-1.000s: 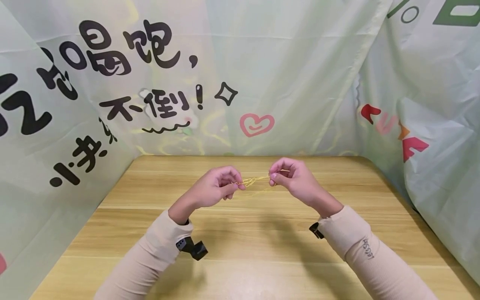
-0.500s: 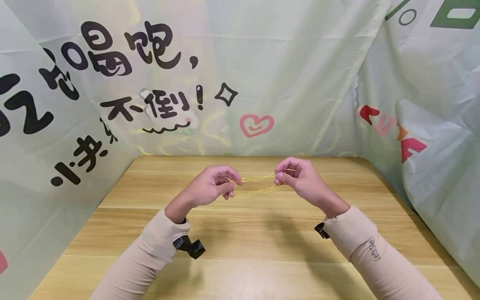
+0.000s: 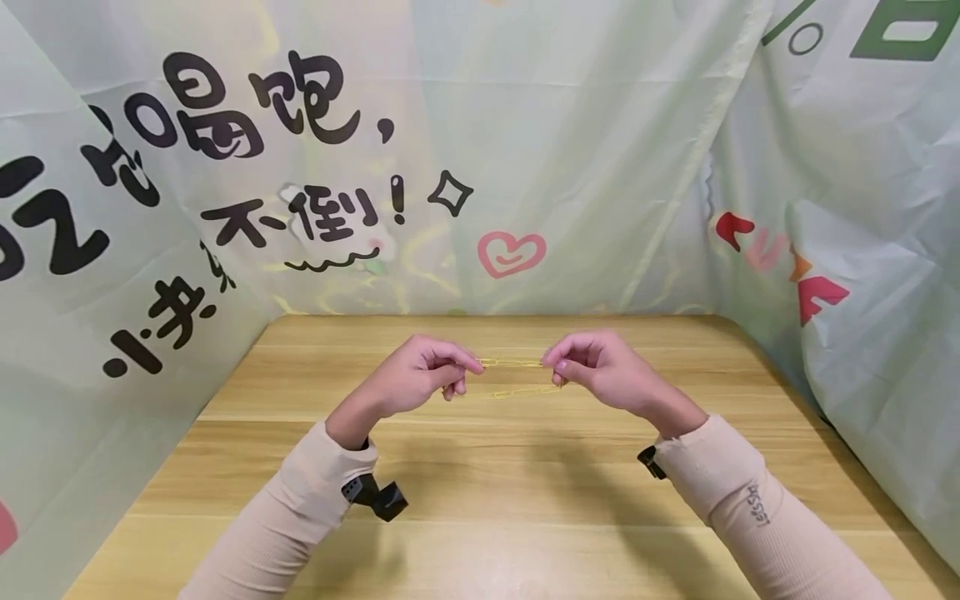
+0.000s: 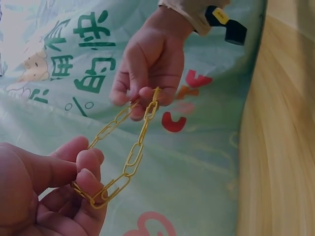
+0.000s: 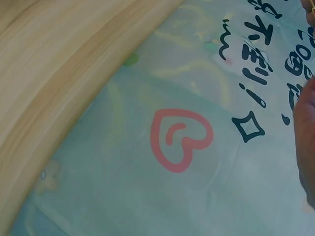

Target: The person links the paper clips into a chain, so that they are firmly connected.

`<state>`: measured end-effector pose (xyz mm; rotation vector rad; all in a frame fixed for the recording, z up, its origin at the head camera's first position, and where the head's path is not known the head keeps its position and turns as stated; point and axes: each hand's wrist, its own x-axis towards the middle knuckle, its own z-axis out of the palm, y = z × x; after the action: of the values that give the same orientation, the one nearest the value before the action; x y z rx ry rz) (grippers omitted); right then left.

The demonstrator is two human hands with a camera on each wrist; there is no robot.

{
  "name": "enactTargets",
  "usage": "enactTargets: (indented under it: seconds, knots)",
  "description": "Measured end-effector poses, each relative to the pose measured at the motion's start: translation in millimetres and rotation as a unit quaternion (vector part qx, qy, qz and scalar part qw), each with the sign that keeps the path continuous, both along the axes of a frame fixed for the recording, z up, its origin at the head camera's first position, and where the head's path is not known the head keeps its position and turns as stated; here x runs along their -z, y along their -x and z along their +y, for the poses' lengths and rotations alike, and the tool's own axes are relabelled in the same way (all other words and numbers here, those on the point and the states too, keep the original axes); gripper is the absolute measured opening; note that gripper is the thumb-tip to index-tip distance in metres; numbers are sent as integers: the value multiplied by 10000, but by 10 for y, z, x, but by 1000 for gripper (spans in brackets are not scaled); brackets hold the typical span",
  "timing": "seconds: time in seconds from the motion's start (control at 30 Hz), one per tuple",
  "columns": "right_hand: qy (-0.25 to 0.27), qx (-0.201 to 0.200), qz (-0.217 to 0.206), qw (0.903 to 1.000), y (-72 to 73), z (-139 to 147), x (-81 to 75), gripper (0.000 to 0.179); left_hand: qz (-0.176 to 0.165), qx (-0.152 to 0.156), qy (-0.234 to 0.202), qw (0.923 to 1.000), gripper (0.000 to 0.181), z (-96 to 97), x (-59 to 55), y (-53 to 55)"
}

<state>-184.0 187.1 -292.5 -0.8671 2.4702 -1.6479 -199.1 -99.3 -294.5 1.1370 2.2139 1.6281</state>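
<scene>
A chain of linked yellow paper clips (image 3: 512, 363) is stretched level between my two hands above the table. Two strands run from hand to hand, one above the other in the head view, like a loop. My left hand (image 3: 420, 377) pinches one end between thumb and fingers. The other end is pinched in my right hand (image 3: 603, 372). Close up in the left wrist view, the single clips of the chain (image 4: 133, 155) show, with some links wrapped over the left fingertips (image 4: 88, 179). Only a sliver of the right hand (image 5: 306, 142) appears in the right wrist view.
Below the hands lies a wooden table (image 3: 480, 500) with rounded far corners. Printed pale green cloth (image 3: 585, 167) hangs behind it and at both sides. A black wrist camera (image 3: 378, 496) sits on the left cuff, and a black strap (image 3: 652, 461) on the right.
The hands have moved a little apart, mostly the right hand moving right. The paper clip chain, bunched and tangled between them before, is now drawn out into two separate strands.
</scene>
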Motion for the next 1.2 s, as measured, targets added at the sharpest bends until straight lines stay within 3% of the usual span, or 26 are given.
enactTargets:
  seconds: [0.1,0.2,0.37,0.5,0.63,0.8,0.9,1.03,1.2]
  knots:
    - [-459,-368,284,9979,-10,-7,-10,26,221,43,168,9996,23,-4,-10,-6]
    - [-753,-494,466,9948,-2,-12,-17,30,389,-15,350,9986,25,7,-11,-10]
    - [-989,-467,487,9928,15,-10,-11,23,427,-296,540,9972,30,63,26,-18]
    - [-1271,-313,469,9903,51,-8,41,27,598,-567,809,9933,32,134,109,-2]
    - [-1748,-251,392,9835,159,0,201,30,834,-893,1407,9825,36,243,292,60]
    - [-2041,-367,-378,9775,330,-16,525,32,808,-1187,2392,9603,40,375,614,181]
    - [-2203,-314,-693,9725,402,-30,705,34,780,-1162,2700,9526,38,429,810,239]
    - [-2579,-117,-716,9634,461,-42,875,36,920,-1130,2913,9454,39,459,1016,301]
    - [-2930,169,-490,9547,489,-54,988,38,1221,-1158,3302,9288,45,490,1127,349]
